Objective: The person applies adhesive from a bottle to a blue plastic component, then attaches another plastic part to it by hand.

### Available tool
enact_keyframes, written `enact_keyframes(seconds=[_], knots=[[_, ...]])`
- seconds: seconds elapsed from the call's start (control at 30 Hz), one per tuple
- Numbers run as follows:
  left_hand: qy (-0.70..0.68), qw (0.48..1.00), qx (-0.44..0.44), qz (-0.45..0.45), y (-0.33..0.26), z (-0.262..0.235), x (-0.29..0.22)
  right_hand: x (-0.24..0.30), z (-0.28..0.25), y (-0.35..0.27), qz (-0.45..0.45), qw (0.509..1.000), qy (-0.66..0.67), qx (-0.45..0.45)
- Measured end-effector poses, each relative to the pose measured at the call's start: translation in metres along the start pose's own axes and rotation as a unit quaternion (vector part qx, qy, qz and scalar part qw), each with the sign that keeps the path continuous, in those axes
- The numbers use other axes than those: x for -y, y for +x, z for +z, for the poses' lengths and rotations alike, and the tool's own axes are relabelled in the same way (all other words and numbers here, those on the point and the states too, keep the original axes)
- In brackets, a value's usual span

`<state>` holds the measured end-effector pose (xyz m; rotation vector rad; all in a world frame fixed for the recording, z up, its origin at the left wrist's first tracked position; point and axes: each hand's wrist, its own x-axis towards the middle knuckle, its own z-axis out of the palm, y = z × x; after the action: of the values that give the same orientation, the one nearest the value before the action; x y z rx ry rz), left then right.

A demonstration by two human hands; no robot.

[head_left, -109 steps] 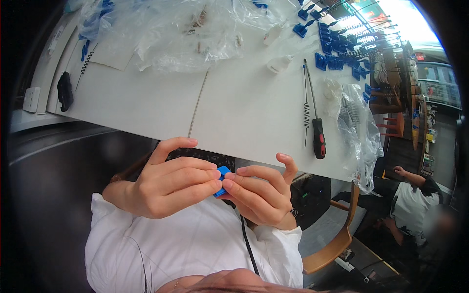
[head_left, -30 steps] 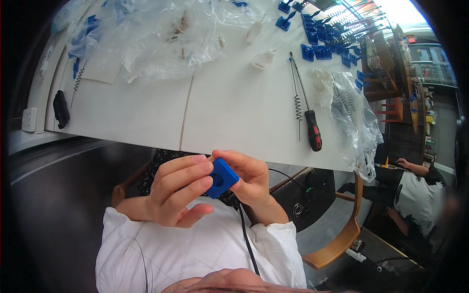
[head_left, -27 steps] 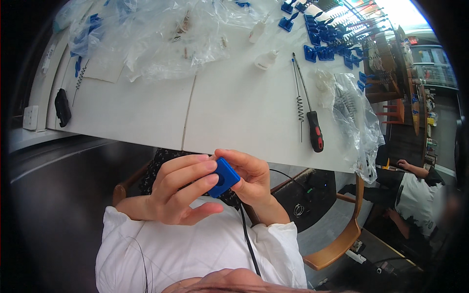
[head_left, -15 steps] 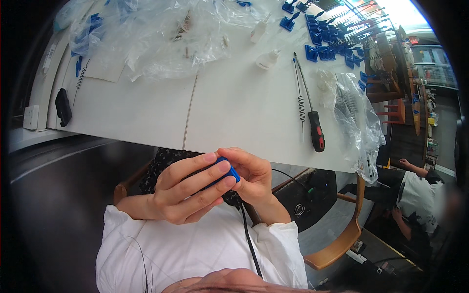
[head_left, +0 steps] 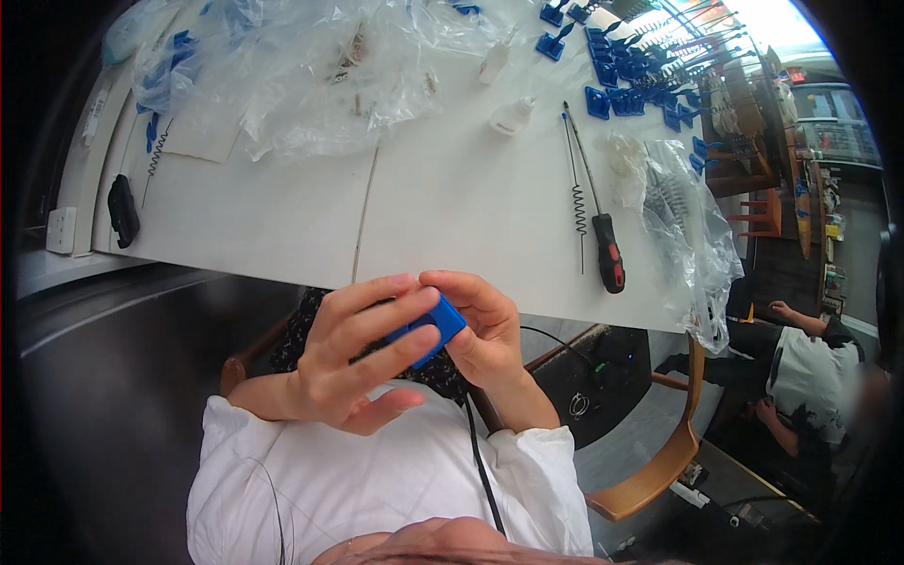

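Observation:
Just in front of the table edge, I hold a small blue plastic piece [head_left: 446, 325] with a flat squarish face between both hands. My right hand [head_left: 488, 325] pinches its right side, thumb below and fingers above. My left hand [head_left: 353, 353] reaches over it from the left, with two fingers lying across the face and the lower fingers spread away. The underside and left part of the piece are hidden by my left fingers.
On the white table [head_left: 282, 212] lie a screwdriver [head_left: 607, 250], a coiled wire rod [head_left: 578, 207], a white dropper bottle [head_left: 513, 116], crumpled plastic bags [head_left: 311, 94] and several blue parts [head_left: 621, 99]. A black object [head_left: 122, 209] lies far left. Another person [head_left: 810, 377] sits at right.
The blue piece has turned so that more of its flat face shows. My left fingers have opened and spread, and both hands have risen slightly.

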<state>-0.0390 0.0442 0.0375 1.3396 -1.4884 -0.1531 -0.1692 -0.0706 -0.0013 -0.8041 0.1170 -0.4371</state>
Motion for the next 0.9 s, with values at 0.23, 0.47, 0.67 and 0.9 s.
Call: enact_keyframes(seconds=[0.23, 0.47, 0.67, 0.9], knots=[[-0.304, 0.929, -0.105, -0.183, -0.023, 0.006, 0.013, -0.009, 0.001, 0.009, -0.005, 1.0, 0.027, -0.002], [-0.583, 0.737, -0.021, -0.343, -0.008, -0.003, 0.006, -0.012, -0.002, 0.01, -0.106, 0.988, -0.097, 0.046], [-0.453, 0.833, 0.004, -0.318, 0.001, -0.009, 0.007, -0.002, -0.005, 0.016, -0.151, 0.968, -0.181, 0.082], [-0.419, 0.858, -0.005, -0.298, 0.001, -0.004, 0.005, 0.004, -0.002, 0.017, -0.189, 0.943, -0.255, 0.099]])
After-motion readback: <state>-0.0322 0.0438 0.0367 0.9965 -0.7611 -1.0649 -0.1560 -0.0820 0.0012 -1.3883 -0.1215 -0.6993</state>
